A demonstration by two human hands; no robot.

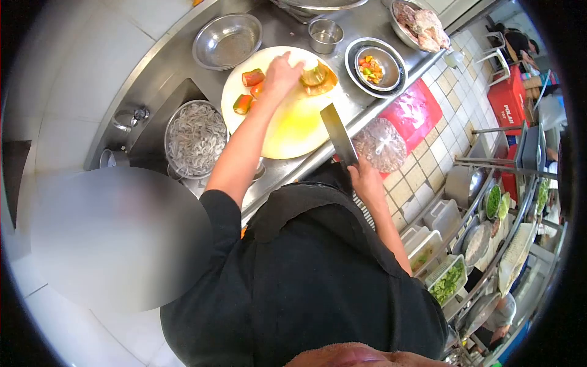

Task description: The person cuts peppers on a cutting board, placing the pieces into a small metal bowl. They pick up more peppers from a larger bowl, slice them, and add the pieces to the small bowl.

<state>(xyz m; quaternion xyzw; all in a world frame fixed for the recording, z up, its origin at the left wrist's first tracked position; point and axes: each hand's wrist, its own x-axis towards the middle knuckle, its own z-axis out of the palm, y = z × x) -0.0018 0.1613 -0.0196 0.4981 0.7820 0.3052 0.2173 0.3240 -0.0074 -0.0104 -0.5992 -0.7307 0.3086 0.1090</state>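
Note:
My left hand (284,74) reaches over the round cutting board (287,144), its fingers apart and nothing visible in them. Red and green bell pepper pieces (252,77) lie just left of this hand, and another piece (243,104) sits a little nearer me. To the right of my fingers rest opened pepper pieces (319,81), orange and greenish with the inner side showing. My right hand (367,181) is closed around the handle of a cleaver (338,131). Its broad blade points up toward the board's right edge.
A bowl of shrimp-like grey pieces (195,139) stands in the sink at left. Beyond the board are a metal bowl (227,40) and a small metal cup (325,35). Diced peppers (371,70) fill a nested bowl at right; raw poultry (427,27) lies farther back. Shelving (489,162) stands right.

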